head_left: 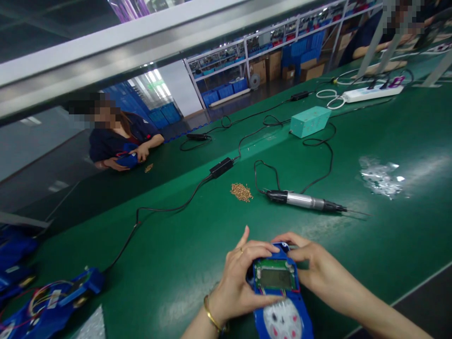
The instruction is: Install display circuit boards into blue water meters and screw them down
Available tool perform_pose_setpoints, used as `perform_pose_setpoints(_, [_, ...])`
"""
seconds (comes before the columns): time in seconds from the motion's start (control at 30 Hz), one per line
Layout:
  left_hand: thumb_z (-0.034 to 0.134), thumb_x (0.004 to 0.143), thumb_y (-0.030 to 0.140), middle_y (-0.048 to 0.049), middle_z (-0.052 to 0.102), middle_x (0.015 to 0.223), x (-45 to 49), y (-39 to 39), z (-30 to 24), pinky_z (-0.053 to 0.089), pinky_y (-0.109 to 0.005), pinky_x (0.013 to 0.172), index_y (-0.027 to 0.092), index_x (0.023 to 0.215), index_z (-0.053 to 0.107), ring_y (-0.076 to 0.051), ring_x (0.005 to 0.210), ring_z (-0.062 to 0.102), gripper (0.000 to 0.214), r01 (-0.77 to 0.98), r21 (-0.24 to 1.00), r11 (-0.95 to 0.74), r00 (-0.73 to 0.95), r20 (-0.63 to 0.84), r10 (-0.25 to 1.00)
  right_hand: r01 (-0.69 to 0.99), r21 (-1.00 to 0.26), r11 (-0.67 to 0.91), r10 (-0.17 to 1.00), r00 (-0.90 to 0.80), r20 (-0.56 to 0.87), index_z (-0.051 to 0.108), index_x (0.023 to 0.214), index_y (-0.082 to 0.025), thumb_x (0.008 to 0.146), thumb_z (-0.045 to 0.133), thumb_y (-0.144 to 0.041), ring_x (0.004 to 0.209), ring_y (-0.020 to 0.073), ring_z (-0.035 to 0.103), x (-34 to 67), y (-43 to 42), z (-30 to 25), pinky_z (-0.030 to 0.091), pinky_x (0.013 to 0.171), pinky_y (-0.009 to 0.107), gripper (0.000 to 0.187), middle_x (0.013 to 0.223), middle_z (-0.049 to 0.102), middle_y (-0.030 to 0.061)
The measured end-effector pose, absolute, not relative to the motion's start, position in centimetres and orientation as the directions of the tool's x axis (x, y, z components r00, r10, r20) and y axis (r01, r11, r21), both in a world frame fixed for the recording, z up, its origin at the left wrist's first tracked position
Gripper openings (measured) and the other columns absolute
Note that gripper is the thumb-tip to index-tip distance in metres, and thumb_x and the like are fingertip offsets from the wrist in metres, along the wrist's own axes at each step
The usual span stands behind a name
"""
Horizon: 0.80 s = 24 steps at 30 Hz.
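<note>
A blue plastic device [304, 314] with a small display on a green circuit board [277, 275] and a white round face with dark and pink spots is held at the front of the bench. My left hand [243, 278] wraps its left side, thumb across the front below the display, fingers over the top edge. On the upper right side, my right hand [312, 263] grips the same device with fingers and thumb. Beyond the hands lie a pile of small brass-coloured screws [241, 192] and an electric screwdriver [305, 201], its bit pointing right.
Black cables with an inline box [221, 167] cross the green bench. A teal power box [310, 121] and a white power strip [372, 93] stand further back. Crumpled clear plastic [383, 178] lies right; opened blue devices with wires [52, 301] lie left. A co-worker [123, 136] sits across, holding a blue part.
</note>
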State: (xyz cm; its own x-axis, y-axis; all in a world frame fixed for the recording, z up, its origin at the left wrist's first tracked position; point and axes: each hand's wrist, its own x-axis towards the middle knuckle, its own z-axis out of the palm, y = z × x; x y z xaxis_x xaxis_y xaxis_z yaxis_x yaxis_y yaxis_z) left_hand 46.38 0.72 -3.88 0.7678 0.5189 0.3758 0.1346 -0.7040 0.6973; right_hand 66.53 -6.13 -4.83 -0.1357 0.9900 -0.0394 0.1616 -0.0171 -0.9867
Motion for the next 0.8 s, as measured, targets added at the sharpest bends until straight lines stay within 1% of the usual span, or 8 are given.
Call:
perform_pose_setpoints(0.07, [0.086,0.068,0.04,-0.0048,0.071,0.117,46.5,0.7,-3.8,0.033,-0.053,0.119,0.03,0.121,0.046,-0.022,0.11,0.069,0.067,0.14,0.698,-0.703,0.779,0.36,0.513,0.165,-0.986,-0.017,0.991,-0.129,-0.038,0.078,0.078,-0.027,0.073,0.057,-0.007,0.113,0.0263,0.055,66.6,-6.2,-5.0,0.043,0.099,0.043,0.03,0.115,0.061,0.0062])
perform_pose_setpoints(0.13, [0.084,0.07,0.04,-0.005,0.071,0.118,46.7,0.8,-3.5,0.037,-0.05,0.117,0.029,0.122,0.046,-0.022,0.11,0.069,0.065,0.138,0.698,-0.703,0.796,0.344,0.498,0.172,-0.985,-0.016,0.992,-0.121,-0.037,0.078,0.078,-0.026,0.071,0.056,-0.006,0.111,0.0257,0.056,66.6,-6.2,-4.9,0.043,0.098,0.041,0.031,0.114,0.062,0.0066])
perform_pose_setpoints(0.33, [0.084,0.071,0.045,-0.0056,0.07,0.123,46.9,1.1,-3.3,0.016,-0.055,0.124,0.028,0.126,0.045,-0.024,0.117,0.066,0.07,0.106,0.695,-0.711,0.818,0.345,0.459,0.203,-0.976,-0.081,0.991,-0.09,-0.101,0.078,0.072,-0.022,0.07,0.056,-0.009,0.111,0.0249,0.055,66.2,-6.4,-3.5,0.042,0.098,0.038,0.025,0.113,0.061,0.009])
perform_pose_setpoints(0.53, [0.078,0.077,0.048,-0.0065,0.068,0.126,45.9,0.8,-3.5,-0.001,-0.059,0.123,0.03,0.129,0.04,-0.024,0.12,0.063,0.067,0.103,0.639,-0.762,0.829,0.369,0.421,0.22,-0.975,-0.018,0.997,-0.063,-0.033,0.078,0.073,-0.021,0.071,0.056,-0.012,0.105,0.0263,0.055,65.5,-6.9,-3.6,0.043,0.095,0.042,0.024,0.109,0.063,0.0108])
perform_pose_setpoints(0.6, [0.078,0.076,0.049,-0.0083,0.066,0.129,45.4,0.6,-3.6,0.003,-0.063,0.121,0.031,0.128,0.042,-0.025,0.119,0.062,0.067,0.156,0.574,-0.803,0.827,0.369,0.425,0.265,-0.964,-0.011,0.999,-0.04,-0.022,0.078,0.071,-0.021,0.072,0.056,-0.012,0.103,0.0273,0.055,65.2,-6.9,-3.9,0.044,0.092,0.044,0.023,0.108,0.063,0.0117])
perform_pose_setpoints(0.67, [0.081,0.073,0.049,-0.0102,0.065,0.126,44.8,0.3,-3.8,0.018,-0.063,0.119,0.029,0.125,0.047,-0.026,0.115,0.062,0.066,0.231,0.52,-0.822,0.783,0.402,0.475,0.311,-0.95,-0.008,1.0,-0.019,-0.015,0.078,0.072,-0.021,0.074,0.055,-0.011,0.102,0.0276,0.055,64.8,-6.9,-4.2,0.044,0.091,0.045,0.025,0.108,0.064,0.0116])
perform_pose_setpoints(0.73, [0.083,0.07,0.047,-0.0103,0.066,0.118,44.4,-0.2,-4.3,0.031,-0.059,0.114,0.028,0.124,0.049,-0.025,0.11,0.064,0.067,0.272,0.515,-0.813,0.715,0.457,0.529,0.345,-0.939,-0.001,1.0,-0.011,-0.005,0.078,0.074,-0.023,0.077,0.054,-0.011,0.102,0.0274,0.055,64.4,-6.9,-4.3,0.044,0.091,0.045,0.027,0.109,0.064,0.0107])
perform_pose_setpoints(0.8, [0.086,0.067,0.046,-0.0081,0.068,0.111,44.0,-0.5,-4.9,0.032,-0.057,0.114,0.026,0.124,0.05,-0.023,0.103,0.067,0.07,0.265,0.536,-0.802,0.67,0.496,0.553,0.368,-0.93,0.007,1.0,-0.011,0.003,0.078,0.074,-0.024,0.079,0.054,-0.011,0.102,0.0273,0.055,64.0,-6.9,-4.4,0.044,0.092,0.046,0.028,0.111,0.064,0.0101])
